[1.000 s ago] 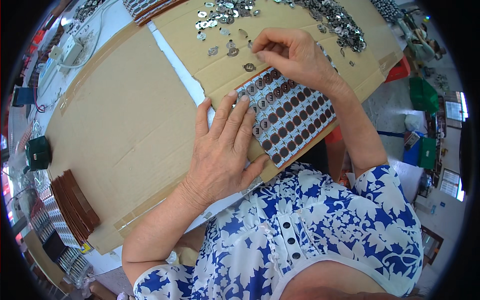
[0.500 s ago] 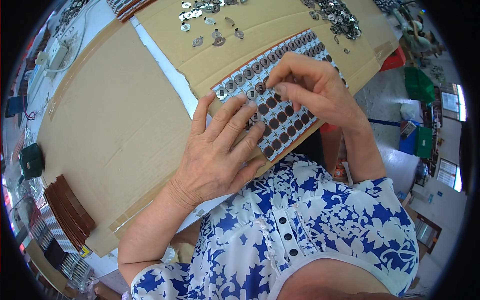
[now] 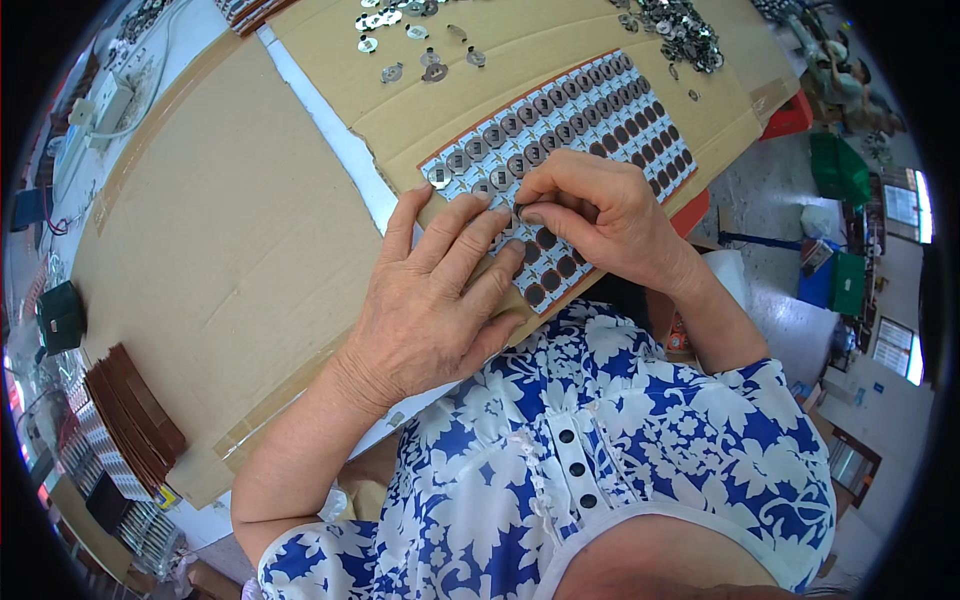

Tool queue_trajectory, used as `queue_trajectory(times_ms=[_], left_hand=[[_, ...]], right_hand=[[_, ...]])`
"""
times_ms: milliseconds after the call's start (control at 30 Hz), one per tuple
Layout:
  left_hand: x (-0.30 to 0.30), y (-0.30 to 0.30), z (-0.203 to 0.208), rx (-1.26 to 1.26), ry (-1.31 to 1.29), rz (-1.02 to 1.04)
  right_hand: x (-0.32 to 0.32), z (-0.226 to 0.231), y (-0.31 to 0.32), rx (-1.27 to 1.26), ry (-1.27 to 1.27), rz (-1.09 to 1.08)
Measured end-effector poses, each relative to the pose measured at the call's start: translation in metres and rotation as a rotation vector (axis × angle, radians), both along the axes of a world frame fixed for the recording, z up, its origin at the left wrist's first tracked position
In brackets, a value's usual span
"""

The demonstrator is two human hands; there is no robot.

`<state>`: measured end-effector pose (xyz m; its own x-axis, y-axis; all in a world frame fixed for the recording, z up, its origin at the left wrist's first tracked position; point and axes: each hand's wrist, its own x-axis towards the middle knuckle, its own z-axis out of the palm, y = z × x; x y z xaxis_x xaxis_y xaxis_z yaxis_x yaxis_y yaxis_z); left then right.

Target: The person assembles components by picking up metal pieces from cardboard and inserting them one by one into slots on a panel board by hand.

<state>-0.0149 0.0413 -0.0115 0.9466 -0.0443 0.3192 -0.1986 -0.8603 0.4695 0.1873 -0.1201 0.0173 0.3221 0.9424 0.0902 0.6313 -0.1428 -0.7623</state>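
Currently, a rectangular light-blue sheet with rows of dark round spots and a reddish-brown edge (image 3: 640, 145) lies at a slant on a tan cardboard panel (image 3: 340, 60), close to the person's front. Flat grey metal discs (image 3: 492, 136) cover the spots of its two upper rows; many spots in the lower rows are bare.

Of the two hands, the left hand (image 3: 415, 310) is spread and grips nothing, palm down, its fingertips resting on the sheet's left end. The right hand (image 3: 600, 215) is bent over the sheet just beside those fingertips, thumb and forefinger close together at a dark round spot; whether they pinch a disc cannot be told.

Beyond the sheet, a few loose silver tabbed discs (image 3: 433, 73) lie scattered, and a heap of shiny metal pieces (image 3: 680, 35) sits farther right. A white surface (image 3: 320, 110) shows between that panel and a larger brown cardboard panel (image 3: 230, 220) on the left, with a stack of reddish-brown boards (image 3: 135, 415) at its near left edge.
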Motion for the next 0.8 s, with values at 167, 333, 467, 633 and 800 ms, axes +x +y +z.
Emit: queue_trajectory(times_ms=[167, 333, 467, 633, 800], left_hand=[[0.000, -0.008, 0.009, -0.021, 0.027, 0.024], [0.000, -0.010, 0.012, -0.001, 0.045, 0.035], [-0.002, -0.008, 0.011, 0.013, 0.077, 0.026], [-0.004, -0.008, 0.012, 0.011, 0.080, 0.031], [0.000, -0.008, 0.010, -0.011, 0.042, 0.015]], right_hand=[[-0.009, -0.006, -0.003, -0.025, 0.022, -0.129], [-0.006, -0.012, -0.009, 0.164, -0.189, 0.023], [0.009, -0.003, -0.002, 0.085, -0.130, 0.076], [0.057, -0.010, 0.060, 0.215, -0.322, -0.084], [0.102, -0.017, 0.094, 0.246, -0.631, 0.123]])
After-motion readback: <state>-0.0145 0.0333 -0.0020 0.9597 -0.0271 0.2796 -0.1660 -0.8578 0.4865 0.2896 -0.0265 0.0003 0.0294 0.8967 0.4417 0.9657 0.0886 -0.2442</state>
